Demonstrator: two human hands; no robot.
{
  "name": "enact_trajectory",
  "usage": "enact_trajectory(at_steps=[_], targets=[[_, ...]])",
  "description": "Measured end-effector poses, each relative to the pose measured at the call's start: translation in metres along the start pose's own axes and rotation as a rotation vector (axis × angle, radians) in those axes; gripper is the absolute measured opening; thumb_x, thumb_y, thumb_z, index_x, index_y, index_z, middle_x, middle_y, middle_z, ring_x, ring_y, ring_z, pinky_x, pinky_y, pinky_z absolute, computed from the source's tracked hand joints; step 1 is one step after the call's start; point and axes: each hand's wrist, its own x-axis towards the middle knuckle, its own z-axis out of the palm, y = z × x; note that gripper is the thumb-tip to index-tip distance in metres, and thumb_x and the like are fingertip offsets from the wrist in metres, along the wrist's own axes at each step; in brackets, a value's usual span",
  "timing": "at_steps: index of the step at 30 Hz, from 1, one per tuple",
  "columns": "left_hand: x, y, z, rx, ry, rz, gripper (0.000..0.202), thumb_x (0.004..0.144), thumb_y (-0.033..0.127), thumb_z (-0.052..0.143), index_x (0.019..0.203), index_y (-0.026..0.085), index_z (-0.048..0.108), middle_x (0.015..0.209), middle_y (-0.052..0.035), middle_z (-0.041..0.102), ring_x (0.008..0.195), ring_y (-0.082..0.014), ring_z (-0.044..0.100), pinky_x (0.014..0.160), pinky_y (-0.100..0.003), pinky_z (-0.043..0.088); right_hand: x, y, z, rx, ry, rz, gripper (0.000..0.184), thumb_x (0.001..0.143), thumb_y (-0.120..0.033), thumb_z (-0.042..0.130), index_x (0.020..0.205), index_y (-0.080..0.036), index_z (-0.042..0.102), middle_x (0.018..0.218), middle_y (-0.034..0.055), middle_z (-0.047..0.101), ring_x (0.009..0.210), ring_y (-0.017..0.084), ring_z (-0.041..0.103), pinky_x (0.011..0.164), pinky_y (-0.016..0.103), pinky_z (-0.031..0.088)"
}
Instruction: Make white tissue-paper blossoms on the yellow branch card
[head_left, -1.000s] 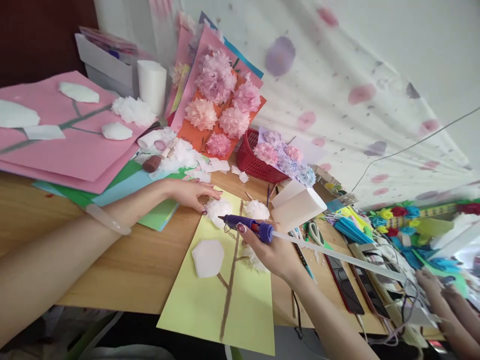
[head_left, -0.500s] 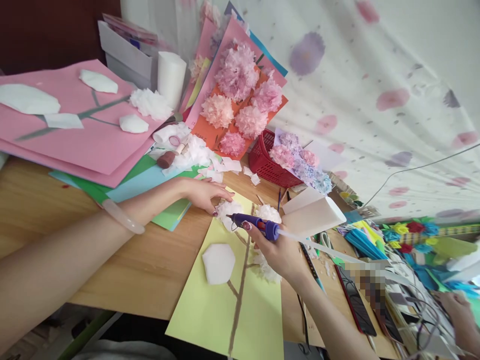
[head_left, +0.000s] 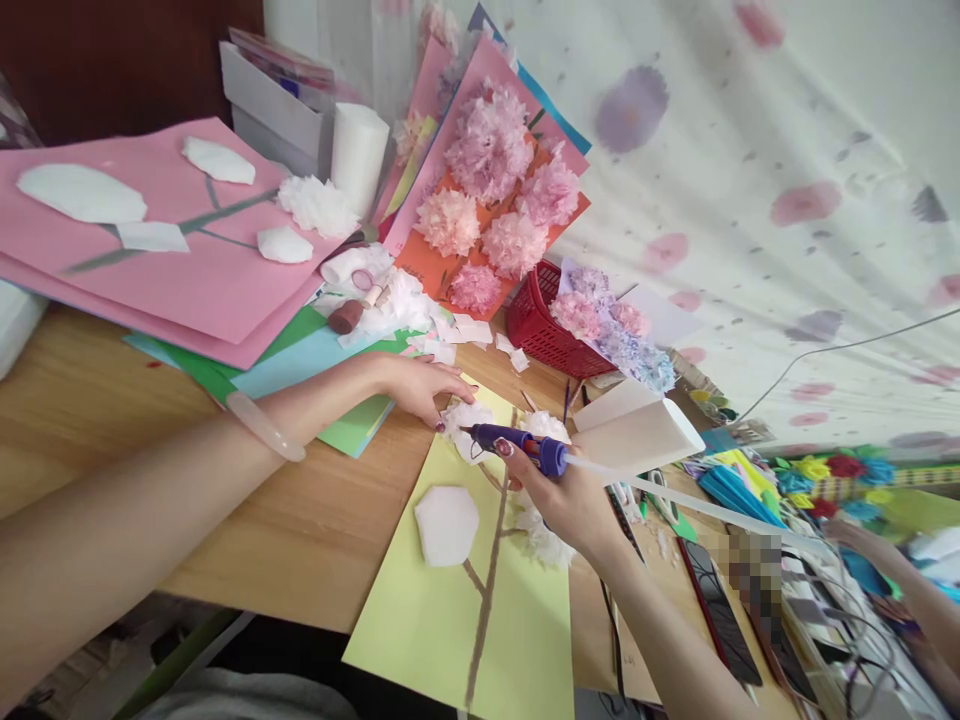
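Observation:
My right hand (head_left: pixel 564 500) is closed around a purple glue gun (head_left: pixel 517 446) with a clear glue stick trailing out of its back; the nozzle points left at a white tissue flower (head_left: pixel 465 424). My left hand (head_left: pixel 422 385) lies on that flower's left edge, fingers stretched out and pressing it down onto a yellow-green sheet (head_left: pixel 480 590) with a brown painted branch. A flat white hexagon piece (head_left: pixel 446 524) sits on the sheet, and two more white flowers lie by the branch, one partly hidden under my right hand.
Pink sheets with white pieces (head_left: pixel 157 240) are stacked at the left. Cards of pink tissue flowers (head_left: pixel 491 200) lean behind a red basket (head_left: pixel 540 335). A white foam block (head_left: pixel 637 432) lies right of the sheet. Another person's arm (head_left: pixel 900 590) reaches over tools and cables at the right.
Both hands keep their hold on the flower and the glue gun. The view has shifted, so everything sits a little further right and lower in the picture.

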Motion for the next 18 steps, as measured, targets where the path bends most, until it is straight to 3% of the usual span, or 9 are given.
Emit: enact_trajectory(at_steps=[3, 9, 18], targets=[[-0.0004, 0.0006, -0.0009, 0.005, -0.005, -0.008, 0.069, 0.074, 0.03, 0.062, 0.139, 0.028, 0.042, 0.154, 0.0006, 0.029, 0.144, -0.025, 0.016, 0.116, -0.043, 0.01, -0.0004, 0.0021, 0.0008, 0.003, 0.021, 0.018, 0.048, 0.083, -0.061, 0.051, 0.058, -0.02, 0.048, 0.048, -0.0031, 0.045, 0.044, 0.01, 0.041, 0.041, 0.023, 0.028], [-0.0011, -0.0003, 0.0001, -0.008, -0.006, -0.01, 0.067, 0.074, 0.029, 0.062, 0.139, 0.031, 0.042, 0.154, 0.0018, 0.029, 0.144, -0.0255, 0.016, 0.116, -0.042, 0.008, -0.004, -0.0014, -0.0018, 0.072, -0.002, -0.079, 0.046, 0.084, -0.056, 0.053, 0.057, -0.02, 0.049, 0.047, -0.0037, 0.043, 0.043, 0.009, 0.038, 0.039, 0.022, 0.029], [0.0017, -0.001, 0.0004, 0.026, -0.002, -0.006, 0.07, 0.074, 0.03, 0.063, 0.14, 0.029, 0.04, 0.155, -0.0007, 0.029, 0.145, -0.0243, 0.016, 0.116, -0.042, 0.01, -0.0005, 0.0022, -0.0008, 0.022, 0.016, -0.045, 0.046, 0.084, -0.058, 0.052, 0.06, -0.019, 0.057, 0.049, -0.0015, 0.052, 0.044, 0.01, 0.044, 0.04, 0.022, 0.033]])
